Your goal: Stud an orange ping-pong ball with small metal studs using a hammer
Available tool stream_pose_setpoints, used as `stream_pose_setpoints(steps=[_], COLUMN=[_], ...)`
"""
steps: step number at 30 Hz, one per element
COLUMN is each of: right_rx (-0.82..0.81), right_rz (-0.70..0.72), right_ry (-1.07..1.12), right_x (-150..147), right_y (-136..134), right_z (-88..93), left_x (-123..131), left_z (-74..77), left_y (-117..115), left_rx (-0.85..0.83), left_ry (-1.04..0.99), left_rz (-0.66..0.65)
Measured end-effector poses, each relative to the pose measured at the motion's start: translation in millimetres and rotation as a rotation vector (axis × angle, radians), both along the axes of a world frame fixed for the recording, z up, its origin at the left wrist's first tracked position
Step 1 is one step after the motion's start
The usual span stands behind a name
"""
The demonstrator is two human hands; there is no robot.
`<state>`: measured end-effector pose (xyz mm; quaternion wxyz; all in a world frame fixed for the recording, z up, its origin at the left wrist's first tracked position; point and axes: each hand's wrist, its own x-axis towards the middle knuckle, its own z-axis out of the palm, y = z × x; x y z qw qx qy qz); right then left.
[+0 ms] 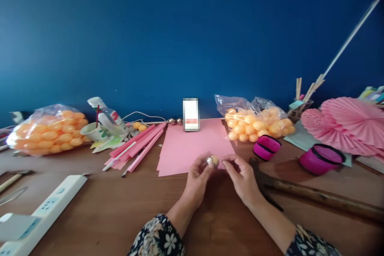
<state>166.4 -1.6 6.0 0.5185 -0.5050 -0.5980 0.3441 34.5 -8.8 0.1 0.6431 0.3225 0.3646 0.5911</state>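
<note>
My left hand (199,174) is closed around a small ball (214,160), shiny silver on one side and pale orange on the other. It is held low over the front edge of a pink paper sheet (195,144). Just right of the ball, my right hand (242,178) has its thumb and forefinger pinched together. Whatever may be between those fingertips is too small to make out. Two shiny silver balls (175,121) lie at the back of the pink paper, beside a small upright device with a blurred screen (191,114).
Clear bags of orange balls stand at left (54,132) and right (252,122). Rolled pink paper strips (139,144) lie left of the sheet. Rightward are magenta bands (321,159), a long-handled hammer (324,198) and pink paper fans (348,124). A white power strip (57,200) lies front left.
</note>
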Motion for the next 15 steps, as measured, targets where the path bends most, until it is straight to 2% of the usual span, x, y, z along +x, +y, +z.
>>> stream_pose_setpoints(steps=[8, 15], right_rx=[-0.087, -0.121], right_rz=[0.057, 0.123], right_ry=[0.18, 0.211], right_x=[-0.4, -0.2], right_y=[-0.1, 0.7], right_z=[2.0, 0.3], left_x=[-1.1, -0.5], left_z=[2.9, 3.0], left_y=[-2.1, -2.1], left_rx=[0.003, 0.028], left_ry=[0.021, 0.047], left_rz=[-0.051, -0.083])
